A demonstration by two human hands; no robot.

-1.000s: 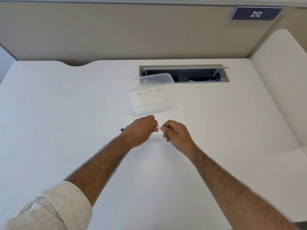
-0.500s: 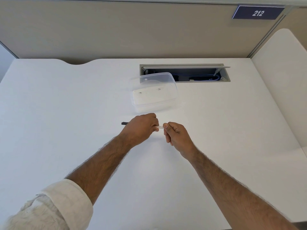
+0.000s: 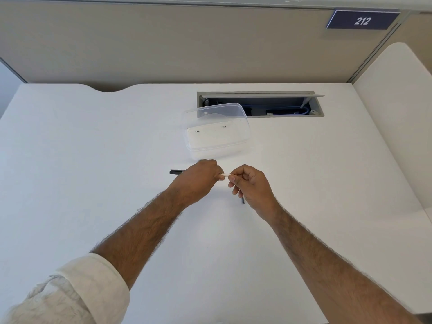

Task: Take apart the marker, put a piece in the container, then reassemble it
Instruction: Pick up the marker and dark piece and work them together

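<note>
My left hand (image 3: 198,177) is closed around the marker, whose black end (image 3: 176,172) sticks out to the left. A short white stretch of the marker (image 3: 225,175) shows between my two hands. My right hand (image 3: 251,185) pinches that white part with thumb and forefinger. A small dark piece (image 3: 243,200) pokes out below my right palm; whether I hold it or it lies on the desk I cannot tell. The clear plastic container (image 3: 218,149) stands just beyond my hands, with its lid (image 3: 219,111) propped at its far side.
The white desk (image 3: 93,148) stretches wide to the left and front. An open grey cable tray (image 3: 259,104) with wires lies behind the container. A beige partition stands at the back, and a white side panel (image 3: 397,113) on the right.
Both hands have drifted slightly away from me toward the container while keeping hold of the marker. The gap between them has stayed small, and a dark piece now shows under my right hand.
</note>
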